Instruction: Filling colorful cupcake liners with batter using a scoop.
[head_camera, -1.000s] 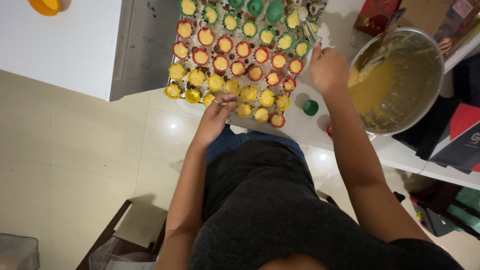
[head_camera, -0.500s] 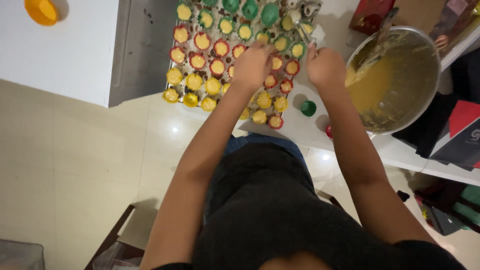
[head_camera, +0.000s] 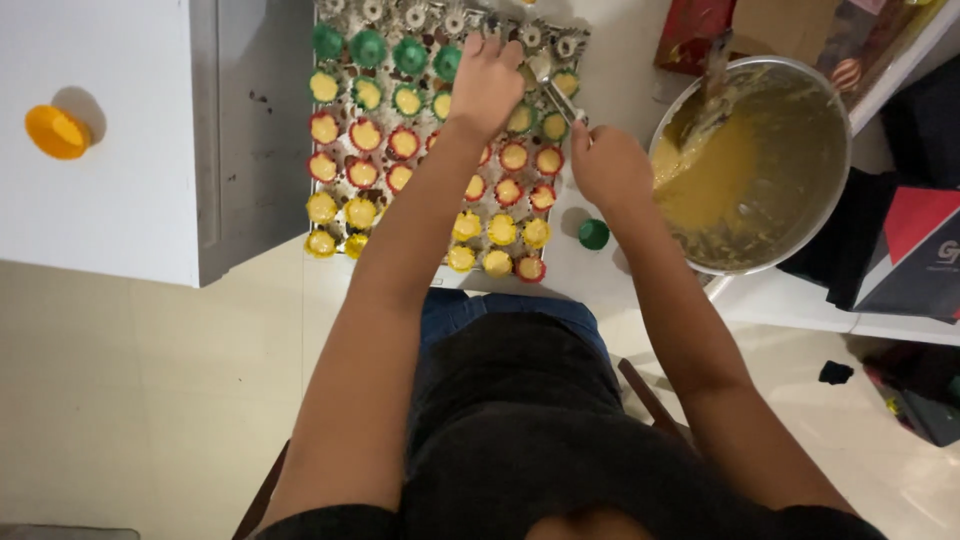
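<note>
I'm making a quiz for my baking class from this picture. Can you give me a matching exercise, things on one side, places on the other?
Things:
1. metal bowl of batter
2. orange cup
3. lone green cup
4. spoon

Places:
a. on the white counter, far left
b. in the right hand
c. right of the tray
d. off the tray, by its near right corner

Pairs: 1-c, 2-a, 3-d, 4-b

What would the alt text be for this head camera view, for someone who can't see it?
Seen from above, a person's right hand holds a spoon over a tray of small red, yellow and green cups mostly filled with yellow batter, while the left hand rests on cups at the far rows. A metal bowl of batter sits to the right.
</note>
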